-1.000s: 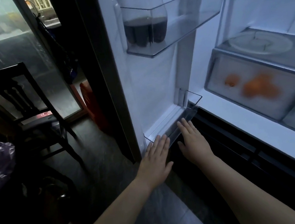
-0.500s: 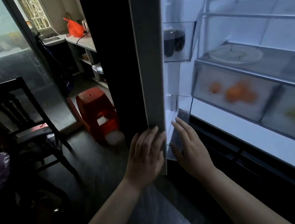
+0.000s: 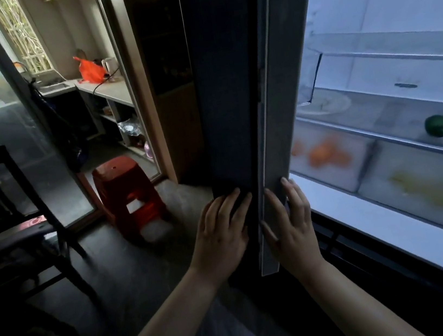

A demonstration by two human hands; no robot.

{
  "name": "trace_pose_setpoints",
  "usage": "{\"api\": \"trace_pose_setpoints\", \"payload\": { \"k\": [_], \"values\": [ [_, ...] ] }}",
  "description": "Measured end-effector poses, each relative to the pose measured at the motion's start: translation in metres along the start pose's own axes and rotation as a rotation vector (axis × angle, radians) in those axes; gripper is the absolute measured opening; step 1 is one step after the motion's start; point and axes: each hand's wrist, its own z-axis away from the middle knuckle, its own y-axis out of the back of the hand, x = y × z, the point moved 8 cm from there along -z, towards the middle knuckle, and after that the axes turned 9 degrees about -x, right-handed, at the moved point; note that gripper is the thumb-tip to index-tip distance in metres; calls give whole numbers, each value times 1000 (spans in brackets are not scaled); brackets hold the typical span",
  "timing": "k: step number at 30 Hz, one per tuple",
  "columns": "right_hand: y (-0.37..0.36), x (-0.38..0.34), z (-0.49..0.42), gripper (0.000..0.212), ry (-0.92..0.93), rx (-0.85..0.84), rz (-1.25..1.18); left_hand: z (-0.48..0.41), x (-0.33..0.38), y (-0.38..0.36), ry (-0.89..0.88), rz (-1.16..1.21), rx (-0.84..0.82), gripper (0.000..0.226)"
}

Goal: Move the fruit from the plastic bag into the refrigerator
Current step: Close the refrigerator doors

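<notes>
The refrigerator door (image 3: 231,86) stands edge-on in the middle of the view, dark outside, pale grey along its edge. My left hand (image 3: 221,233) presses flat against the door's dark outer face near its bottom corner. My right hand (image 3: 290,220) lies with straight fingers on the door's inner side by the grey edge. Inside the lit refrigerator, orange fruit (image 3: 326,153) shows blurred through a frosted drawer front. Two dark green round fruits (image 3: 438,125) sit on the shelf above the drawers. A yellowish shape (image 3: 422,190) shows in the right drawer. The plastic bag is out of view.
A red plastic stool (image 3: 127,192) stands on the dark floor left of the door. A dark wooden chair (image 3: 15,225) is at the far left. Behind, a counter (image 3: 110,91) carries an orange bag (image 3: 90,71) and a kettle. A white plate (image 3: 325,104) rests on a fridge shelf.
The door has swung further towards closing and now hides the door bins. Both hands moved with it, left on the outer face, right on the inner side. The green fruits came into view.
</notes>
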Motion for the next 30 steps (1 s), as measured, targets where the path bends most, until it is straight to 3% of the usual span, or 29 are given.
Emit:
{"api": "trace_pose_setpoints", "payload": {
  "k": [8, 14, 18, 22, 30],
  "values": [
    [22, 51, 7, 65, -98, -43, 13, -25, 40, -20, -154, 54, -102, 61],
    [34, 85, 6, 74, -257, -53, -64, -45, 61, -29, -298, 286, -55, 65],
    [40, 99, 7, 71, -373, -74, -54, -67, 59, -35, -288, 414, -44, 67],
    [44, 94, 2, 72, -318, -76, -8, -95, 53, -50, -272, 420, -112, 73],
    [45, 87, -6, 72, -290, 28, 78, -108, 44, -60, -378, 515, 36, 65]
  ]
}}
